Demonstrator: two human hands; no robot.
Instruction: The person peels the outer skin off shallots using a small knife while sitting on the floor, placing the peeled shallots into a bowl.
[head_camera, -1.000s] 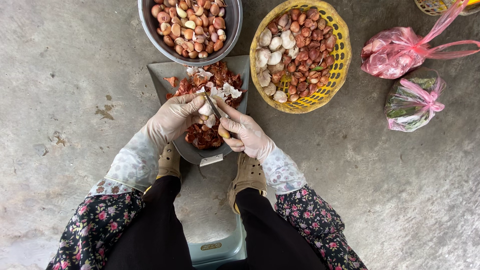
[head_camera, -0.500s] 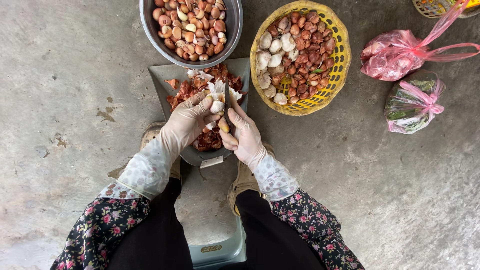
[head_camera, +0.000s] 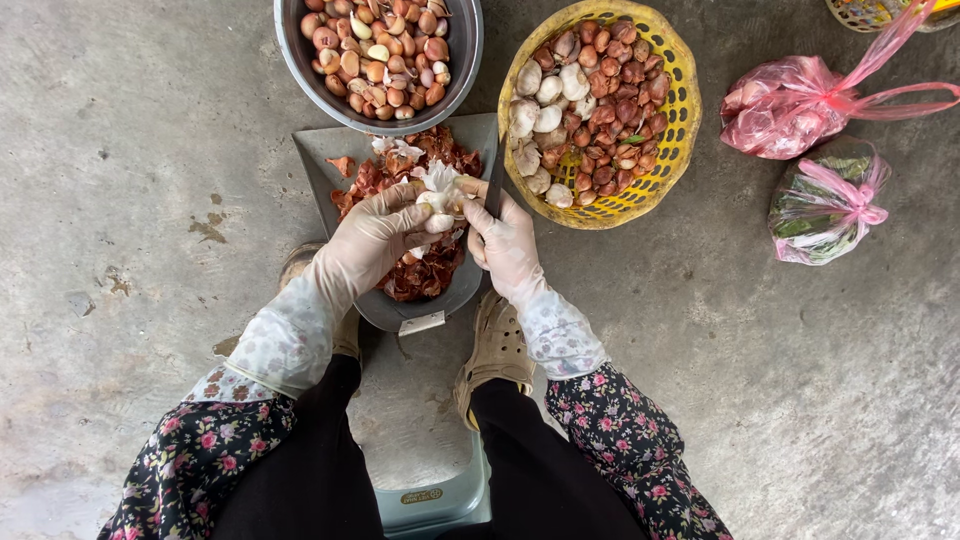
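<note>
Gloved hands (head_camera: 445, 225) around a half-hidden garlic bulb (head_camera: 440, 195), knife blade (head_camera: 493, 190) barely visible.

Rough matt concrete floor (head_camera: 150, 150); shiny metal bowl (head_camera: 466, 60); yellow plastic basket (head_camera: 682, 110); glossy pink plastic bag (head_camera: 790, 105)

Looks like a home yard or market-side floor used for food prep, not a fitted kitchen: bare stained concrete floor (head_camera: 150, 120), a low plastic stool (head_camera: 435, 495) for squatting work, a metal bowl (head_camera: 465, 50) and a yellow woven basket (head_camera: 685, 110) set straight on the ground, tied pink plastic bags (head_camera: 790, 100) lying alongside
</note>
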